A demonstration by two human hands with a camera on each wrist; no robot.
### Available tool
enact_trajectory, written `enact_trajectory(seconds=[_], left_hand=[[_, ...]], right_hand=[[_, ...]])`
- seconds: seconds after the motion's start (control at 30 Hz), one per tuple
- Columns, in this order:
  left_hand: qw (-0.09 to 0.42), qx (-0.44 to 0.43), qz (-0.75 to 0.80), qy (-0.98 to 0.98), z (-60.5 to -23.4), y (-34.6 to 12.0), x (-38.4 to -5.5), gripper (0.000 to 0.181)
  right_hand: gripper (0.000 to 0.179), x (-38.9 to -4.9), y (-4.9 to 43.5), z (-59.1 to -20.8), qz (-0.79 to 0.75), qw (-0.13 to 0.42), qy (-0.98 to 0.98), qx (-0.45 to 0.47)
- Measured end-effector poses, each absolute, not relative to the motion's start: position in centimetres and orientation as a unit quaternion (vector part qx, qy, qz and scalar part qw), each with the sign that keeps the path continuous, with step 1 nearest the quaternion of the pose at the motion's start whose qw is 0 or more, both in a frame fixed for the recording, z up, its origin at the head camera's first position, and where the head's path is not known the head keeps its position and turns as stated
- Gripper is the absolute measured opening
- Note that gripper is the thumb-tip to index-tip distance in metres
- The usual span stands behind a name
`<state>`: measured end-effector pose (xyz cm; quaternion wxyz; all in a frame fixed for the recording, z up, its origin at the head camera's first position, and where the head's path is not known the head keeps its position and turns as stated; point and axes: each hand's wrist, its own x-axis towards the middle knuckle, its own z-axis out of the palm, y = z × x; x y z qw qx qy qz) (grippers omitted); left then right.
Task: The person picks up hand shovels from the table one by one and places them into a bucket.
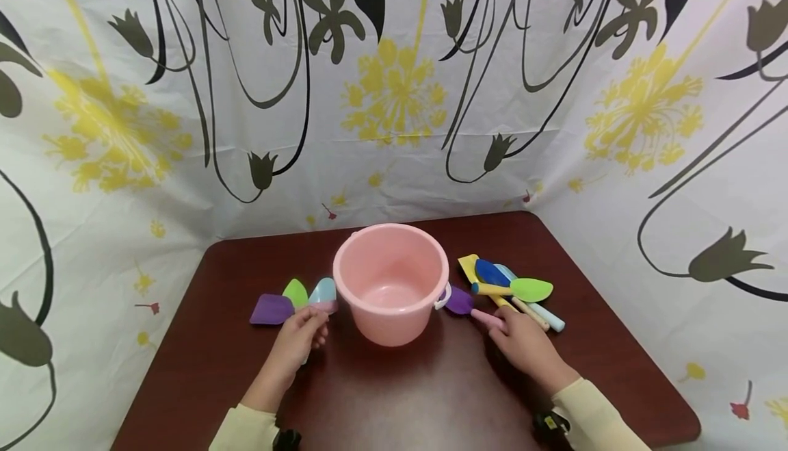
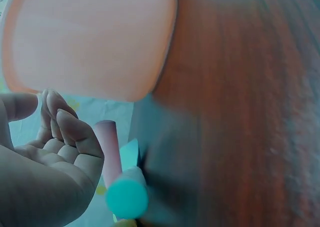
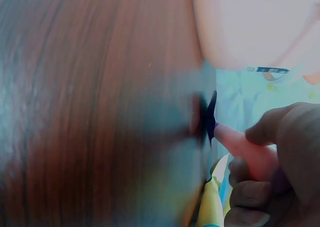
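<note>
A pink bucket [image 1: 392, 324] with a white handle stands between my two hands. My right hand [image 1: 523, 338] grips the pink handle [image 3: 247, 154] of a purple spatula [image 1: 458, 300], whose rounded head lies close beside the bucket. To the left of the bucket, my left hand [image 1: 298, 333] is near a small group of spatulas: one purple [image 1: 272, 309], one green [image 1: 296, 293] and one light blue [image 1: 323, 291]. Nothing is between its loosely bent fingers in the left wrist view; a pink handle [image 2: 107, 147] shows just behind them.
More spatulas lie in an overlapping pile right of the bucket, among them a yellow [image 1: 468, 266], a dark blue [image 1: 491, 273] and a lime green one [image 1: 532, 290]. The dark red table [image 1: 394, 403] has a flower-patterned curtain [image 1: 394, 184] behind it and along its sides.
</note>
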<state>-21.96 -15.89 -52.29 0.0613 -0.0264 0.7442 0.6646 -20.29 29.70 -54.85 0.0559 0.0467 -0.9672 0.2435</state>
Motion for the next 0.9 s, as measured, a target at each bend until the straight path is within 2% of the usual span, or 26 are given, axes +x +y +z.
enact_trajectory(seconds=[0.33,0.47,0.7,0.9], left_hand=[[0.030,-0.013,0.712,0.701,-49.6,-15.0,-23.0,0.036],[0.014,-0.001,0.732,0.681,-48.7,-14.0,-23.5,0.039],[0.004,0.007,0.751,0.660,-48.2,-12.4,-24.1,0.030],[0.008,0.003,0.769,0.639,-48.2,-12.1,-24.3,0.028]], right_hand=[[0.012,-19.2,29.3,-51.7,0.292,0.131,-0.946,0.042],[0.004,-19.1,29.2,-50.1,0.327,0.135,-0.935,0.027],[0.029,-19.9,29.9,-46.7,0.383,0.151,-0.911,-0.010],[0.032,-20.5,30.6,-43.1,0.369,0.175,-0.913,0.023]])
